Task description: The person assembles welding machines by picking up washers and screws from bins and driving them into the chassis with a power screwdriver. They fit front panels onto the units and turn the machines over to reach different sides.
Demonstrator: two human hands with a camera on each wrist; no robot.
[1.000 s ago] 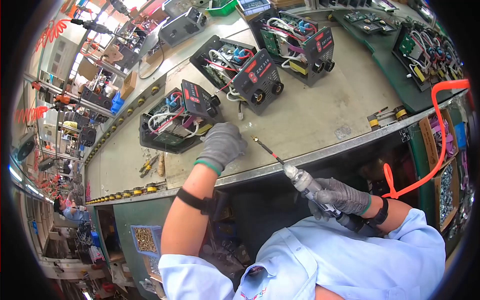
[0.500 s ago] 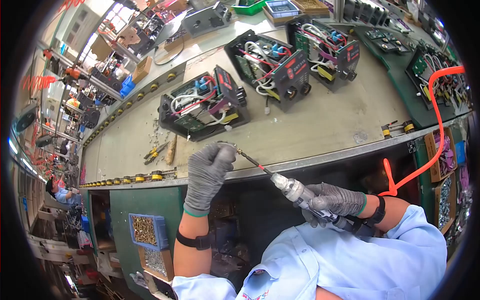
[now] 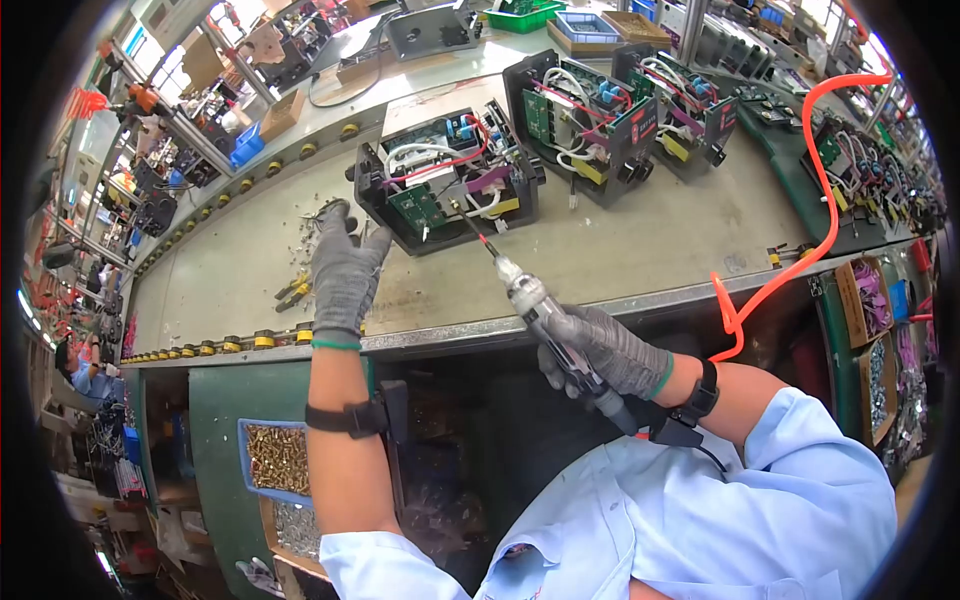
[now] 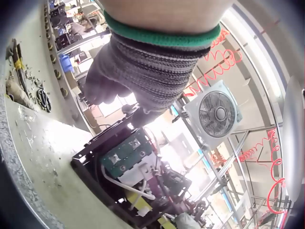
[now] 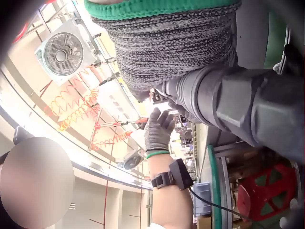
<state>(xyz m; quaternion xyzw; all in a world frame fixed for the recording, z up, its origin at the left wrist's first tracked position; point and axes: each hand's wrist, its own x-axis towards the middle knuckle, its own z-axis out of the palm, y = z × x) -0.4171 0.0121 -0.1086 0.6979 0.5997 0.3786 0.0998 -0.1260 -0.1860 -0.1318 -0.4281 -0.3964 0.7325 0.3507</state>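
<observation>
In the head view my gloved right hand (image 3: 603, 352) grips a power screwdriver (image 3: 540, 308), its bit reaching to the lower front edge of the nearest open electronics unit (image 3: 420, 205). A small brass-coloured piece shows near the bit's tip; whether it touches the unit I cannot tell. My gloved left hand (image 3: 346, 270) is just left of that unit, fingers spread and somewhat bent, holding nothing that I can see. The left wrist view shows the left hand (image 4: 143, 71) beside the unit's frame (image 4: 95, 176). The right wrist view shows the tool's dark body (image 5: 238, 105) against the right glove (image 5: 167, 47).
Two more open units (image 3: 580, 125) stand to the right on the bench (image 3: 640, 235). Yellow-handled pliers (image 3: 293, 291) and scattered small parts lie left. A blue bin of brass screws (image 3: 278, 458) sits below the bench edge. An orange air hose (image 3: 828, 170) loops at the right.
The left hand has moved away from the bit, left and up, and its fingers have opened out. The screwdriver has moved left and up, its bit now at the nearest unit.
</observation>
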